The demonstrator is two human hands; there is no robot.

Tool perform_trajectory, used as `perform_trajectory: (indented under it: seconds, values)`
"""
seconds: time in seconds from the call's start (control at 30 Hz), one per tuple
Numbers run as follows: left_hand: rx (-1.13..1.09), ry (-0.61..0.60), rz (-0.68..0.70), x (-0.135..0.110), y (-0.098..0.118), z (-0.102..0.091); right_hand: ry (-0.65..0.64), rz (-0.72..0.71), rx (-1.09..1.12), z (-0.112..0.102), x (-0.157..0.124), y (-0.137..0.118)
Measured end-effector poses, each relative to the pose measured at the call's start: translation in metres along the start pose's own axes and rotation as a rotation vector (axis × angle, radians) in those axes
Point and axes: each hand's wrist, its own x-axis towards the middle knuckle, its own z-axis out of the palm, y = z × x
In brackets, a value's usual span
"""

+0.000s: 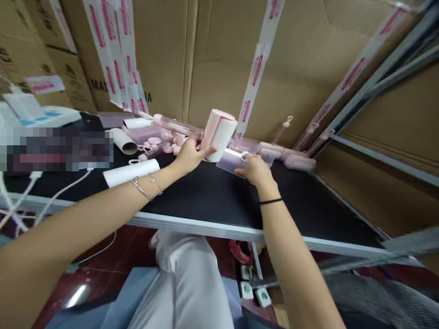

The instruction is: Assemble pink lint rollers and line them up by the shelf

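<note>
My left hand grips a pink and white lint-roller head, tilted up above the black worktable. My right hand rests on the table just right of it, its fingers closed on the edge of a translucent lilac plastic cover that lies under the roller. A clear pink-capped tube lies behind my left hand.
White paper rolls lie at the left. Small pink parts and pink handles line the back edge against stacked cardboard boxes. White cables hang off the left. A metal rack frame stands at the right.
</note>
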Motion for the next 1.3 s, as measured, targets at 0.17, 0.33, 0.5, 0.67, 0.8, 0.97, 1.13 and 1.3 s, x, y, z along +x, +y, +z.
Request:
perform_trajectory:
  seconds: [0.17, 0.33, 0.5, 0.67, 0.8, 0.97, 1.13, 1.3]
  values:
    - [0.023, -0.003, -0.037, 0.001, -0.001, 0.0, 0.344, -0.134, 0.374, -0.008, 0.0, -0.005]
    - [-0.029, -0.108, -0.067, 0.001, -0.004, 0.002, 0.323, -0.515, 1.002, -0.002, -0.006, -0.03]
    - [0.041, -0.359, 0.016, -0.002, 0.002, 0.003, 0.317, -0.473, 1.031, 0.003, -0.012, -0.04]
    - [0.303, -0.206, 0.173, -0.007, 0.021, -0.008, 0.677, -0.314, 0.877, -0.011, -0.012, -0.028]
    - [0.308, 0.162, 0.458, -0.006, 0.034, -0.017, 0.664, -0.362, 0.729, -0.017, -0.015, -0.023]
    - [0.462, 0.023, 0.615, -0.001, 0.044, -0.019, 0.361, -0.627, 0.614, -0.016, -0.023, -0.027]
    - [0.382, -0.227, 0.632, 0.004, 0.04, -0.022, 0.245, -0.693, 0.547, -0.013, -0.024, -0.031]
    - [0.4, -0.299, 0.621, 0.006, 0.039, -0.025, 0.228, -0.694, 0.537, -0.011, -0.023, -0.032]
